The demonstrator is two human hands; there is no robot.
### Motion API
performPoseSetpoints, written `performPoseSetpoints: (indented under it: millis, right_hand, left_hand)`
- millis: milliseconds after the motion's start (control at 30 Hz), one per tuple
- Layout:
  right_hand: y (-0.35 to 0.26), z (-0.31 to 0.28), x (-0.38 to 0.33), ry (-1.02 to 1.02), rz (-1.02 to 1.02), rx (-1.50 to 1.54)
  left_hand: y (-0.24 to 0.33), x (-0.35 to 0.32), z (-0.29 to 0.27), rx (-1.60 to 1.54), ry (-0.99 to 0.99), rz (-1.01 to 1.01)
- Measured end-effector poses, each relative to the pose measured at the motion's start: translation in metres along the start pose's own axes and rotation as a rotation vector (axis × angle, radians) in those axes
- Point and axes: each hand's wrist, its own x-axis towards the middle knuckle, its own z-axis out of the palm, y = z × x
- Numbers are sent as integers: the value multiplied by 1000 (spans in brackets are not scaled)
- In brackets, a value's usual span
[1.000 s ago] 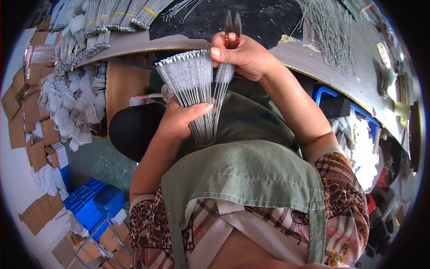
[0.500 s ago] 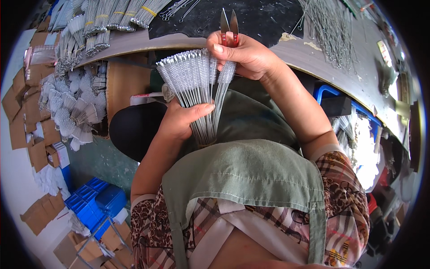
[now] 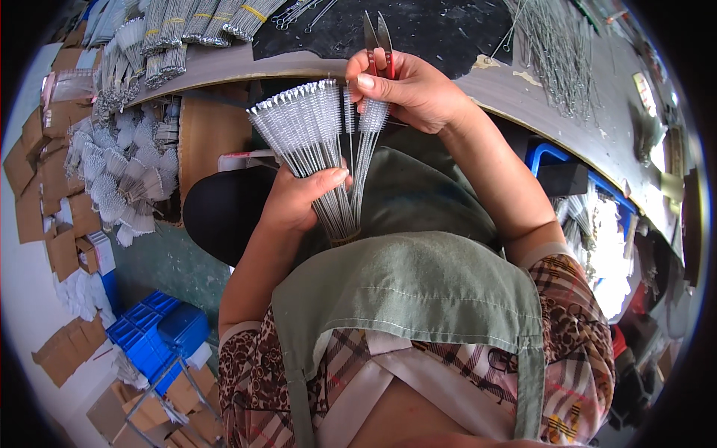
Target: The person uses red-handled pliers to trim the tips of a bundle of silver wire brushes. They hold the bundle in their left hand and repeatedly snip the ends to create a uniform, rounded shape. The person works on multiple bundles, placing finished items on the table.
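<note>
A fanned bundle of thin wire brushes [image 3: 302, 123], with pale bristles and twisted metal stems, stands upright over my lap. My left hand [image 3: 300, 196] is wrapped round its stems, thumb across the front. Above the bundle's right side, my right hand [image 3: 403, 88] grips small scissors [image 3: 379, 48] with red handles, their pointed blades up and slightly parted. The fingers of that hand also touch the tops of a few brushes [image 3: 371, 119] split off to the right. One single brush [image 3: 349, 123] stands between the two groups. The stems come together near my apron, at a band.
On the bench [image 3: 216, 69] ahead lie banded brush bundles [image 3: 175, 26] at the left and loose wire stems [image 3: 556, 60] at the right. A pile of brushes [image 3: 127, 175] lies at my left, near cardboard boxes [image 3: 37, 168] and blue crates [image 3: 153, 332]. A blue-rimmed bin [image 3: 541, 153] sits under the bench.
The main group of brushes has tilted left with my left hand. The gap to the right group is wider, and a single brush now stands alone in it. The scissors shifted slightly left.
</note>
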Motion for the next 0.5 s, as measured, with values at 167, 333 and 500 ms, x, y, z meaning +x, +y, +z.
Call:
performPoseSetpoints:
  millis: [167, 333, 500]
  right_hand:
    - [12, -12, 4, -24, 12, 43]
    - [6, -10, 3, -14, 37, 50]
    - [-2, -3, 2, -12, 22, 9]
  left_hand:
    - [2, -1, 6, -41, 26, 15]
    - [-2, 0, -4, 33, -53, 17]
    - [-1, -1, -3, 26, -43, 18]
